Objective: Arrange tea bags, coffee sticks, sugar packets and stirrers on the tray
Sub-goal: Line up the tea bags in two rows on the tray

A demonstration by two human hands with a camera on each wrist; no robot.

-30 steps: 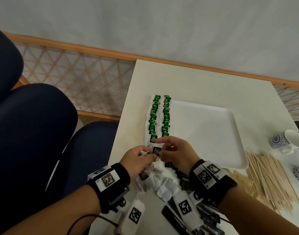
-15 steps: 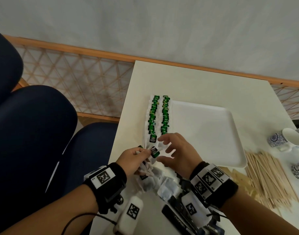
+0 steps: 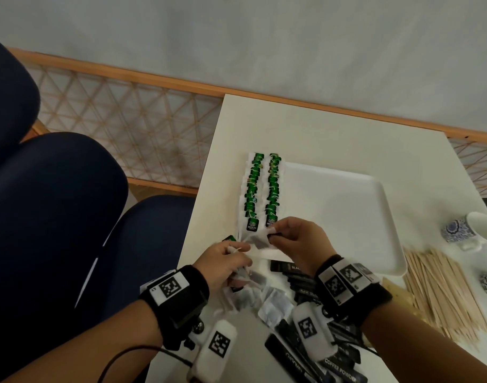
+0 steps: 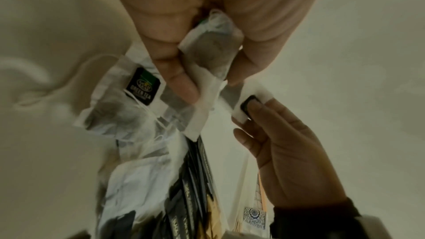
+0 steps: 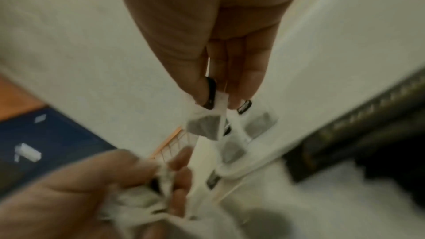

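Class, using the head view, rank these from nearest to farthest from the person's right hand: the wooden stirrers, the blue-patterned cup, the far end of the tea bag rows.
1. Wooden stirrers, to the right hand's right.
2. Far end of the tea bag rows, ahead, tray's left edge.
3. Blue-patterned cup, far right.

Over the near left corner of a white rectangular plastic tray [image 3: 347, 205] carrying two columns of green-tagged tea bags [image 3: 263, 189], the right hand [image 3: 300, 244] pinches a white paper tea bag [image 3: 260, 240] while the left hand [image 3: 225, 261] clutches a bunch more, beside pale wooden stirrers [image 3: 441, 294]
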